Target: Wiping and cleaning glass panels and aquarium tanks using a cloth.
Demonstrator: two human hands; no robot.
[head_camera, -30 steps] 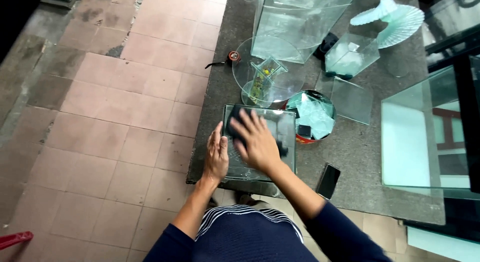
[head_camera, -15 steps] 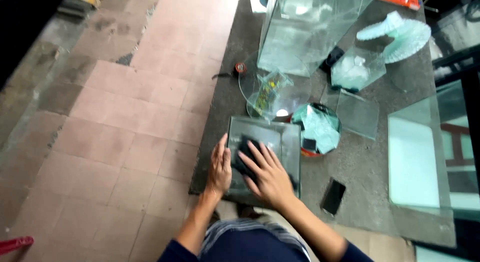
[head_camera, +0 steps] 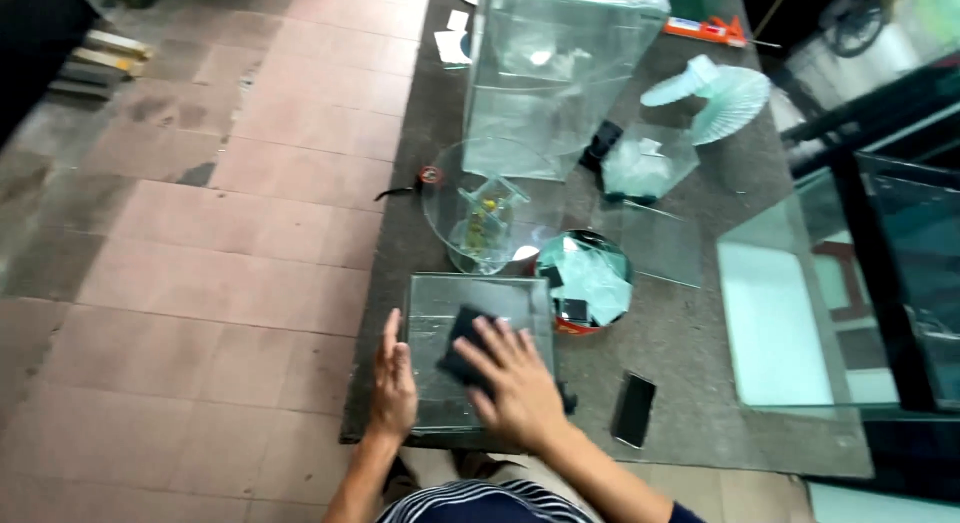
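The work in hand appears to be the rubbing of a flat rectangular glass pane [head_camera: 440, 328] with a dark pad [head_camera: 466, 343]; this is a judgement from the posture of the hands. The right hand [head_camera: 515, 383] lies palm-down with fingers spread, pressing on the pad and not closed around it; the pad shows just ahead of the fingertips, and the pane lies directly beneath. The left hand [head_camera: 393, 381] rests flat with fingers together on the left border of the pane, just beside the right hand, apparently steadying it. The next stroke would call for even downward pressure from the right hand while the left keeps the pane from sliding toward the near edge of the stone-topped table [head_camera: 690, 343]. Count of items: one pane under the hands; one dark pad; one round glass disc [head_camera: 450, 198] ahead of the hands, with a small glass assembly [head_camera: 485, 208] on it; one bowl of glass offcuts [head_camera: 585, 283] ahead and to the right of the right hand; one dark phone [head_camera: 634, 409] just right of the right hand; one tall glass tank [head_camera: 555, 78] well ahead; one smaller loose pane [head_camera: 665, 248] right of the bowl. Further small items at the far end are too indistinct to count.
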